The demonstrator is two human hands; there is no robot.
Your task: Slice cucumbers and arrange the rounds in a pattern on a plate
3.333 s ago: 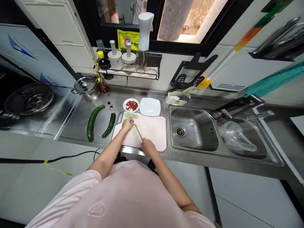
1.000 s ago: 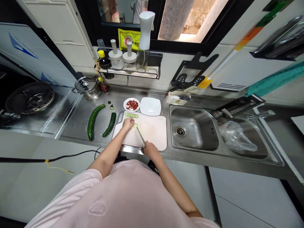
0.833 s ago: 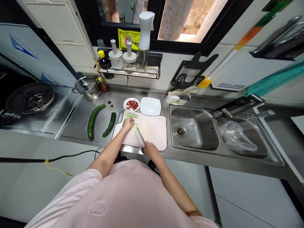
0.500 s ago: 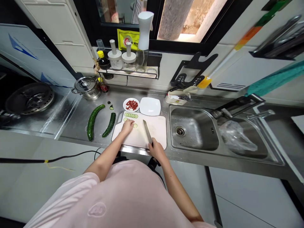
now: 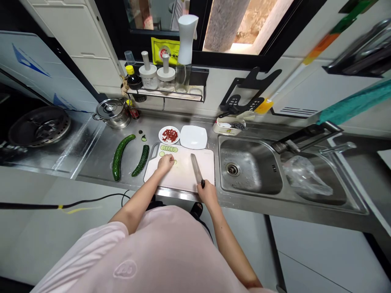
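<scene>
Over the left half of the white cutting board (image 5: 186,179), my left hand (image 5: 165,163) has its fingers closed at a cucumber slice (image 5: 175,162), which they partly cover. My right hand (image 5: 209,193) grips the black handle of a kitchen knife (image 5: 196,167) near the board's front right. Its blade points away from me, low over the board, apart from the slices. A row of overlapping cucumber slices (image 5: 169,148) lies along the back of the board, with a single slice (image 5: 161,154) just in front. Left of the board lie a shorter cucumber piece (image 5: 141,161) and a long whole cucumber (image 5: 122,156).
Behind the board sit a plate of chopped red pieces (image 5: 170,135) and a white square plate (image 5: 193,137). Small cucumber scraps (image 5: 143,138) lie to the left. A steel pot (image 5: 112,114) stands farther back. The sink (image 5: 250,167) is on the right.
My right hand has moved the knife to the right, away from my left hand. My left hand has shifted slightly right, its fingertips now at the loose slice.
</scene>
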